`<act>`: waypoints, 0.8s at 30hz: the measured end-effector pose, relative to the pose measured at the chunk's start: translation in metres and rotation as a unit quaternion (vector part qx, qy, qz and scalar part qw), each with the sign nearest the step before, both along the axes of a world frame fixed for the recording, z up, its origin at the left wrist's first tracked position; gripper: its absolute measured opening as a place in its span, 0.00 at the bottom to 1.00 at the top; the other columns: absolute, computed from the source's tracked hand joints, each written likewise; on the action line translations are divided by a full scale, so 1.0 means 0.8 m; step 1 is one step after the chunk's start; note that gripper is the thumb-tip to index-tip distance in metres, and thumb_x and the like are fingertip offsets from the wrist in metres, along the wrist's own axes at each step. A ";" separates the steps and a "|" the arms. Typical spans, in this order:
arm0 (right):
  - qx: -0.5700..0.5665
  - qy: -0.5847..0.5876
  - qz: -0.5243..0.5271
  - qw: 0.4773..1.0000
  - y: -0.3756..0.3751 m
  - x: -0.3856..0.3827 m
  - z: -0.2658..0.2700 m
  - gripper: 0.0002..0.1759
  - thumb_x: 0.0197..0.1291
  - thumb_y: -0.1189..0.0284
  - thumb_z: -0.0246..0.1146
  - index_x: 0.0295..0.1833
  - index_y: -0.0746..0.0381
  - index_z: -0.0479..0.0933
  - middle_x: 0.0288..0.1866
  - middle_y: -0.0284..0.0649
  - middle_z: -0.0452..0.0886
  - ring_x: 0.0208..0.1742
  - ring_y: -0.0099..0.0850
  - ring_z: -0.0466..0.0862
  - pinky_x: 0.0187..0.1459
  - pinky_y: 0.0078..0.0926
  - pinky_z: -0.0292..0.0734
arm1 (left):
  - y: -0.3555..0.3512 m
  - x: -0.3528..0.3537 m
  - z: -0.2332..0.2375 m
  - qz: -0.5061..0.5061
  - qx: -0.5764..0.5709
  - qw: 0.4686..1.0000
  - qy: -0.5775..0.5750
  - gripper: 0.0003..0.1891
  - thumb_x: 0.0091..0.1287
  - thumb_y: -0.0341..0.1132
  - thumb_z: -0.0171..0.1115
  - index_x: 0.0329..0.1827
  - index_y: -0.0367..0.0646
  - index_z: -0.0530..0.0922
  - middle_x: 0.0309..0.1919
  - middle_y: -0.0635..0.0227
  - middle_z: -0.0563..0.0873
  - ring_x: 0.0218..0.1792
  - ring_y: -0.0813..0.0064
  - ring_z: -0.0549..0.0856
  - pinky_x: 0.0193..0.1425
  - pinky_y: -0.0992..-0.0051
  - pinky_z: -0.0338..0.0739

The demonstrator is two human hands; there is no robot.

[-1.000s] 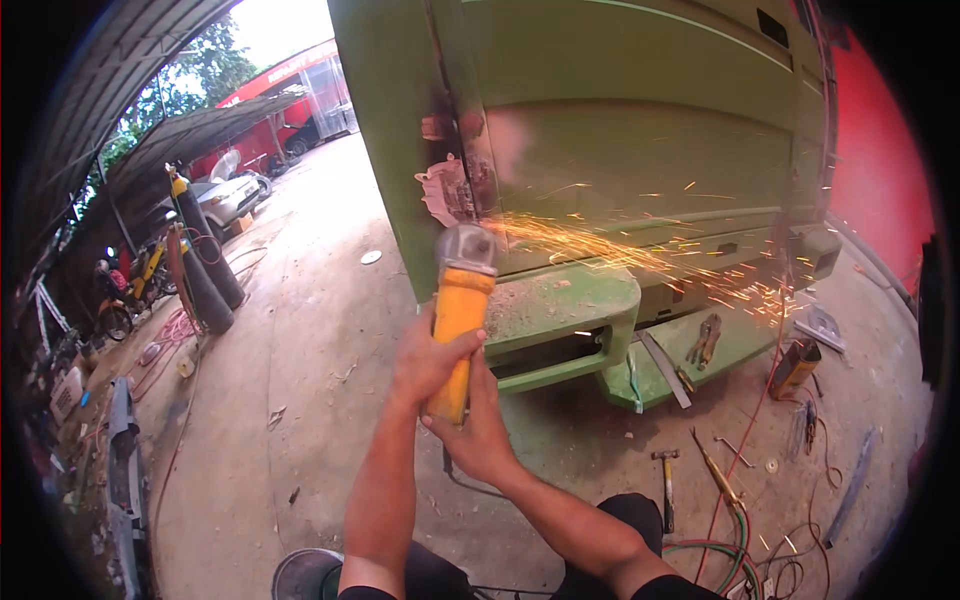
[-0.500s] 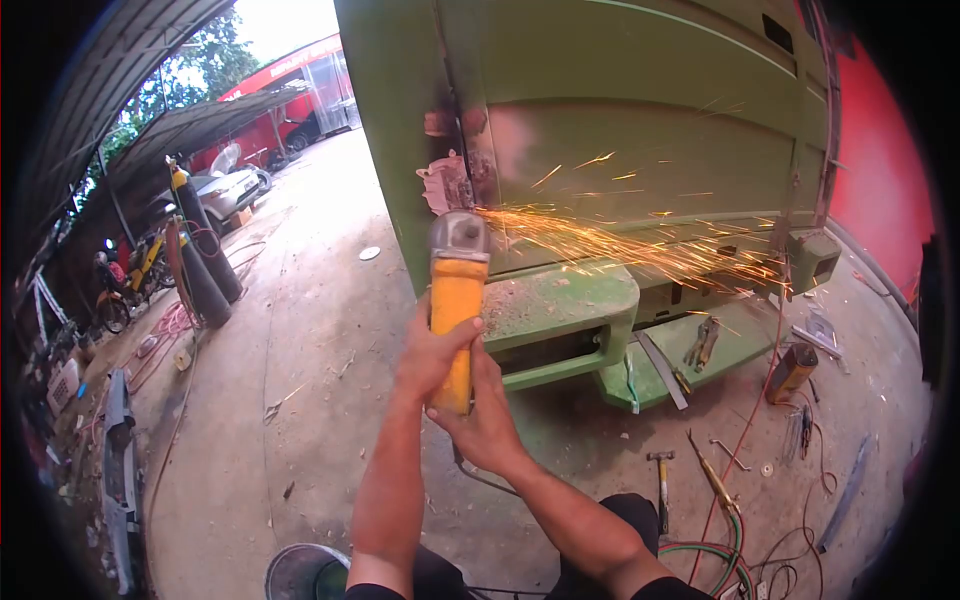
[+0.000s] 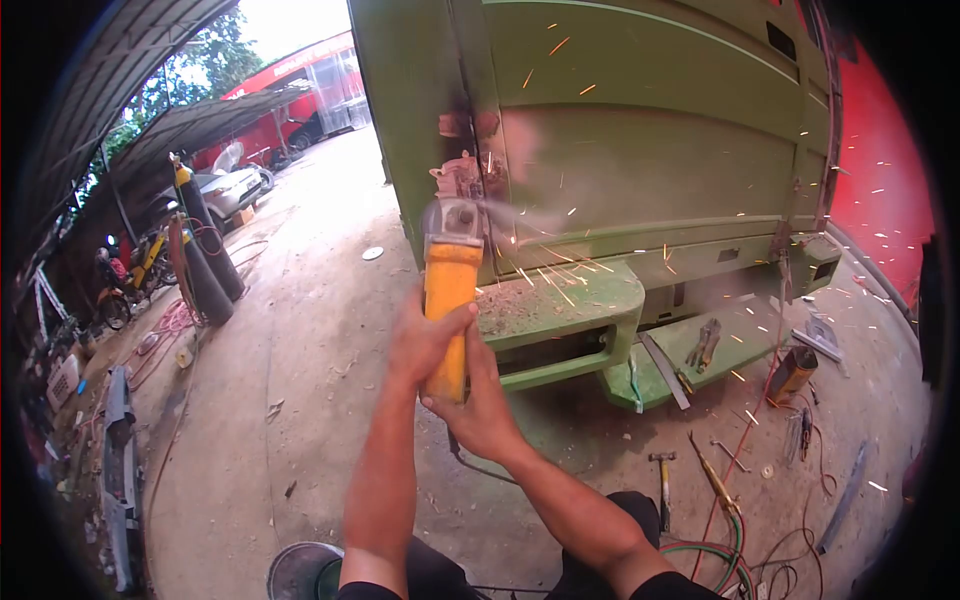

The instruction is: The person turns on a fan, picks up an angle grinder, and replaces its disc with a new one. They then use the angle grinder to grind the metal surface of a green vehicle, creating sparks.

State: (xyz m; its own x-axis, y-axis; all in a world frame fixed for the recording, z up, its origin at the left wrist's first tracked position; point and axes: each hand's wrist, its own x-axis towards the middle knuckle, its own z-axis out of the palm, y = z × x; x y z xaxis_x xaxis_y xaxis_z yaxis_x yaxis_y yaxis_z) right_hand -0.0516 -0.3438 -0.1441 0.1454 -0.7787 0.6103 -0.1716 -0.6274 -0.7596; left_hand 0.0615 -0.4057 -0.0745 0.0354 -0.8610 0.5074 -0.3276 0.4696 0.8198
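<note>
Both my hands are wrapped round a yellow angle grinder (image 3: 451, 290), its grey head pointing away from me. My left hand (image 3: 418, 340) grips the body from the left, thumb across the top. Lower down, my right hand (image 3: 482, 400) holds the rear end from the right and below. The grinder's head is close to a scorched, paint-stripped hinge (image 3: 458, 178) at the edge of a green metal panel (image 3: 640, 170); whether the disc touches it cannot be made out. Sparse sparks and some haze spread to the right, over a green bumper (image 3: 560, 300) strewn with debris.
Pliers (image 3: 706, 342) and a flat metal strip (image 3: 664, 370) lie on a green ledge. On the floor at right are a hammer (image 3: 663, 485), a cutting torch (image 3: 712, 475) and tangled hoses. Gas cylinders (image 3: 205, 270) stand left; a bucket (image 3: 303, 572) sits near my legs.
The dense orange spark stream has thinned to scattered sparks, with haze near the hinge. The grinder has shifted slightly left and up in view, still in both hands.
</note>
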 end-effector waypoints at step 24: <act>-0.131 0.162 -0.084 0.974 0.004 -0.058 -0.061 0.56 0.57 0.77 0.75 0.84 0.53 0.47 0.82 0.64 0.44 0.77 0.67 0.60 0.67 0.47 0.76 | -0.006 -0.040 -0.080 -0.212 0.050 0.925 0.310 0.27 0.65 0.36 0.72 0.64 0.36 0.73 0.50 0.63 0.85 0.48 0.74 0.85 0.53 0.73 0.81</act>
